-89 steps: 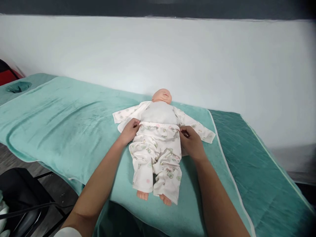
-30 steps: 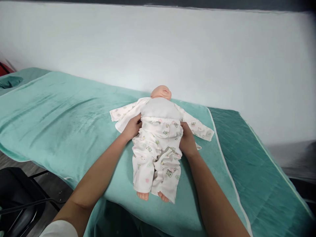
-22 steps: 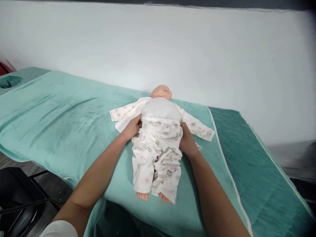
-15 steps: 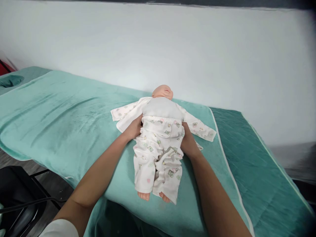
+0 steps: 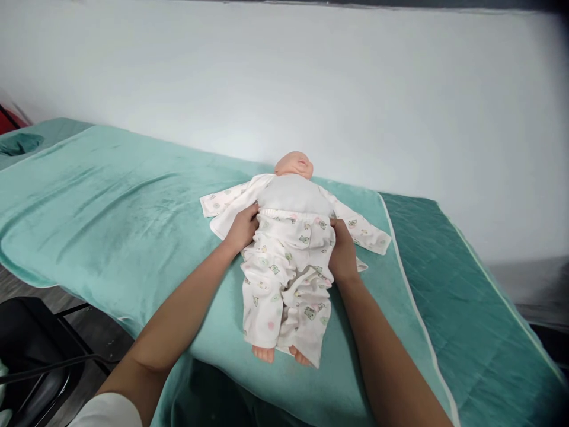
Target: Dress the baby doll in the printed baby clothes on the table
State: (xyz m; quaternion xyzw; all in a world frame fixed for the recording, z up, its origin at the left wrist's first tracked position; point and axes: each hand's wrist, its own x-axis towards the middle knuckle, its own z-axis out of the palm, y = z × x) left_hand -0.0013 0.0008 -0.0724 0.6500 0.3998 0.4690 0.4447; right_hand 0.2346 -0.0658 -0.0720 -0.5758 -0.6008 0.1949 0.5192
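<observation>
Since three seconds back, both hands are sitting higher on the doll's hips, and the trouser waistband is now lying straight across the belly instead of bunched.

Left hand (image 5: 241, 228) is curling around the doll's side at the waistband (image 5: 293, 214), fingers tucked in against the cloth, gripping the trousers (image 5: 284, 267) there. Right hand (image 5: 342, 252) is doing the same on the opposite hip, thumb on top of the fabric, fingers wrapped under and out of sight, clenched on the trousers.

Baby doll (image 5: 293, 166) is lying on its back across the near edge of a table, head toward the wall, bare feet (image 5: 280, 354) poking out of the trouser legs. An open patterned shirt (image 5: 222, 204) is spreading flat to both sides under it, leaving the grey torso (image 5: 293, 196) uncovered. Trousers are white with small printed figures, creasing between the legs.

Light green towel (image 5: 111, 207) is covering the table, white piping along its right edge; a darker quilted green cover (image 5: 462, 308) is showing beyond it at right. White wall (image 5: 311, 83) is running behind. A black chair (image 5: 35, 356) is standing on the dark floor at lower left.
</observation>
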